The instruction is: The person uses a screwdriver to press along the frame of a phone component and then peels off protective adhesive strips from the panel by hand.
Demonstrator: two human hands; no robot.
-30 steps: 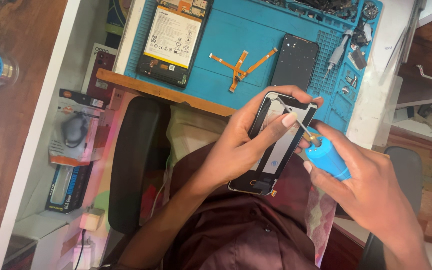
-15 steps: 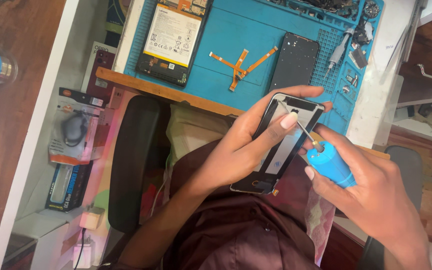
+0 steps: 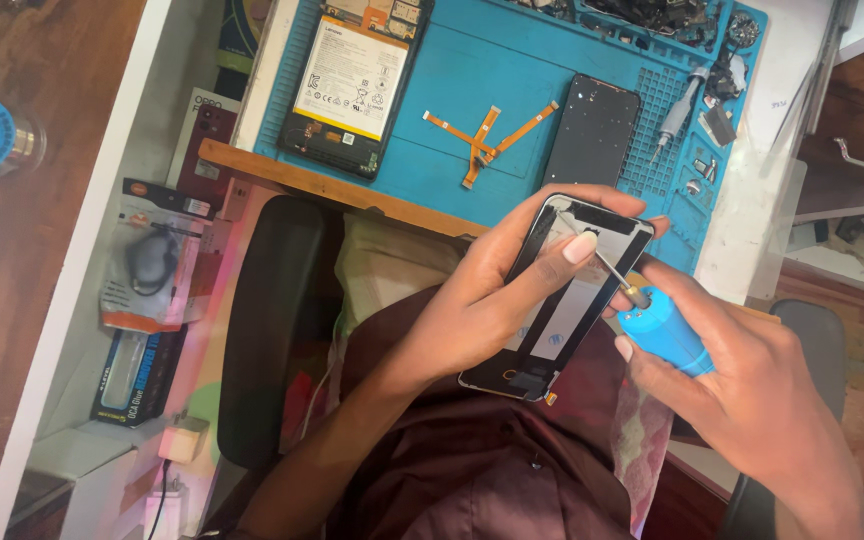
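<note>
A: Phone frame [image 3: 577, 290], back off, sits in your left hand [image 3: 492, 300] over your lap, just in front of the desk edge. Your fingers wrap its long sides and the forefinger lies across the top.

B: Handling?

A: Judged light, thin and stiff, but likely fragile inside. Grip by the side rails as you do now, not by the open middle.

B: Right hand?

A: Your right hand [image 3: 752, 400] is closed around a blue screwdriver [image 3: 657, 335], its thin tip touching the frame near the upper corner.

B: Around it?

A: Blue work mat [image 3: 482, 80] on the desk carries a second opened phone with battery showing [image 3: 347, 85], orange ribbon cables [image 3: 487, 140], a dark back cover [image 3: 592, 130], and small parts along the far edge.

B: Change from half a second ago?

A: Frame has tilted a little; screwdriver tip sits higher on it. Both grips unchanged.
</note>
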